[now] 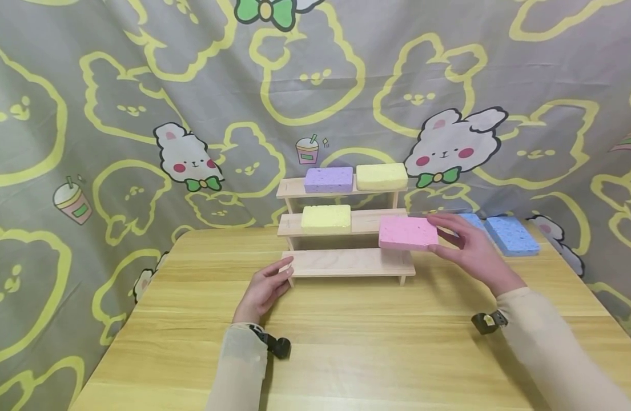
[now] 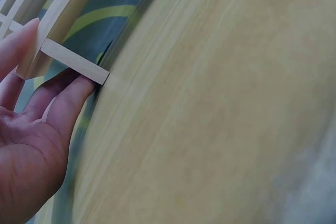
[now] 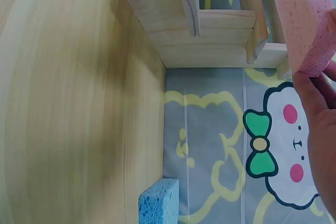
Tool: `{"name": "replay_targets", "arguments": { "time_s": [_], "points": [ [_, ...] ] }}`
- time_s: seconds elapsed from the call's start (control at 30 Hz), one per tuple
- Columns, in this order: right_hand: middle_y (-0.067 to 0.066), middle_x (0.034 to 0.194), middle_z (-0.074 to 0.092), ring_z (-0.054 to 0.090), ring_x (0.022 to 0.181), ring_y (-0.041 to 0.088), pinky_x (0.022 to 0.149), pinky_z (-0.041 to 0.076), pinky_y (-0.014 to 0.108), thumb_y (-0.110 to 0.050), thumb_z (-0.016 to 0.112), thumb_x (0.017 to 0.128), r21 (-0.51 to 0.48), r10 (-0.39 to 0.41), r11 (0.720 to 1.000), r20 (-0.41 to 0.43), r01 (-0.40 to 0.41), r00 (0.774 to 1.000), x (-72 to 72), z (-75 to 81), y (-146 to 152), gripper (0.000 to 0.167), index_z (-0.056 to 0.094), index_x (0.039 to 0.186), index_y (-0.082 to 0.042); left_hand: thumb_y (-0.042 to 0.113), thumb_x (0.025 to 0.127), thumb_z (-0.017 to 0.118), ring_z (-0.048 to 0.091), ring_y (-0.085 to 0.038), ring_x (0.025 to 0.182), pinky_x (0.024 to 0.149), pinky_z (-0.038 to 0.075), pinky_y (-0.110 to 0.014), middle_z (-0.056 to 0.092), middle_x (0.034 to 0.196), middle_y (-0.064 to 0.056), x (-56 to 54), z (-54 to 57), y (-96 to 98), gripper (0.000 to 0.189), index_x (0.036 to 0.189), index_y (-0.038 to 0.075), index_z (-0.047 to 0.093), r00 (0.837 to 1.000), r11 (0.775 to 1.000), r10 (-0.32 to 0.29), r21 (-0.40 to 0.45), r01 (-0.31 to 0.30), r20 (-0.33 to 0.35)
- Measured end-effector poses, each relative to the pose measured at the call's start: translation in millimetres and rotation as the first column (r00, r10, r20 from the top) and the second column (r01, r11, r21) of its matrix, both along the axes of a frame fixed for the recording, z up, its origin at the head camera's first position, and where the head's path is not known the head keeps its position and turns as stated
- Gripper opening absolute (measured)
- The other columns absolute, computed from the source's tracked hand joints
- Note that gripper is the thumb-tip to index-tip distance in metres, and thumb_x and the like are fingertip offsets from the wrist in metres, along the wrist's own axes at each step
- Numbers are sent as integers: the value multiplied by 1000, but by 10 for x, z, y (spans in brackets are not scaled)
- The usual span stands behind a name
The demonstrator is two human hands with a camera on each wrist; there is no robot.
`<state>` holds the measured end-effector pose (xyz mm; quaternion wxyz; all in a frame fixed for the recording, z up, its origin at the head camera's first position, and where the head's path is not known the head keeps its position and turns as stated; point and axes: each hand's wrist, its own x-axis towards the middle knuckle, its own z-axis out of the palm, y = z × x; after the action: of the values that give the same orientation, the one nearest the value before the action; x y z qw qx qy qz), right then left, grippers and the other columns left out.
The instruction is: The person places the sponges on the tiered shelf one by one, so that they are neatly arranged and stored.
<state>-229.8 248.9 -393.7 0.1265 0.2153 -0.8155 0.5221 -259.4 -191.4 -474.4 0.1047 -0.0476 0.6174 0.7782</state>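
Observation:
A pink sponge (image 1: pixel 408 233) is pinched at its right end between the thumb and fingers of my right hand (image 1: pixel 471 251). It hangs in front of the right part of the middle step of a three-tier wooden shelf (image 1: pixel 346 262). In the right wrist view the pink sponge (image 3: pixel 304 22) is tilted beside the shelf's end. My left hand (image 1: pixel 264 288) grips the left end of the bottom step, its thumb over the board and its fingers (image 2: pixel 71 100) by the leg. On the top step lie a purple sponge (image 1: pixel 328 180) and a yellow sponge (image 1: pixel 381 177); another yellow sponge (image 1: pixel 326 219) occupies the middle step's left.
Two blue sponges lie at the table's back right, one (image 1: pixel 513 235) in plain sight and the other (image 1: pixel 471 221) partly behind my right hand. A grey patterned curtain (image 1: pixel 315 85) hangs behind the wooden table (image 1: pixel 346 342).

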Motion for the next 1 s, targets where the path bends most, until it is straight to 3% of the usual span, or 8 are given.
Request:
{"name": "replay_targets", "arguments": {
  "time_s": [0.27,0.5,0.83,1.0],
  "points": [
    [10,142,46,46,128,18,97,41,20,-8,76,87,-31,-11,999,74,13,997,-91,50,-116,54,57,137,-1,2,93,67,61,-17,101,90,51,-35,44,145,-7,-5,39,2,42,134,0,59,1000,1000,12,-10,-12,1],
    [12,141,48,45,129,25,101,41,27,-5,76,87,-72,32,997,73,-26,997,-217,63,-238,49,59,132,2,1,93,66,61,-18,103,92,50,-37,44,145,-8,2,28,-12,41,133,0,59,1000,1000,17,-1,-17,11],
    [13,143,46,46,129,32,99,41,26,-11,76,87,-5,1,1000,117,0,993,-420,63,-262,52,57,134,3,1,93,66,61,-19,104,93,50,-38,44,145,-8,17,18,0,41,133,0,60,1000,1000,18,-6,-18,3],
    [18,143,44,46,129,37,100,41,25,-10,75,88,-1,23,1000,112,-23,993,-494,65,-275,54,54,135,6,1,93,67,61,-19,105,93,50,-37,44,146,-9,25,22,13,40,132,0,61,1000,1000,19,2,-19,1]
  ]
}}
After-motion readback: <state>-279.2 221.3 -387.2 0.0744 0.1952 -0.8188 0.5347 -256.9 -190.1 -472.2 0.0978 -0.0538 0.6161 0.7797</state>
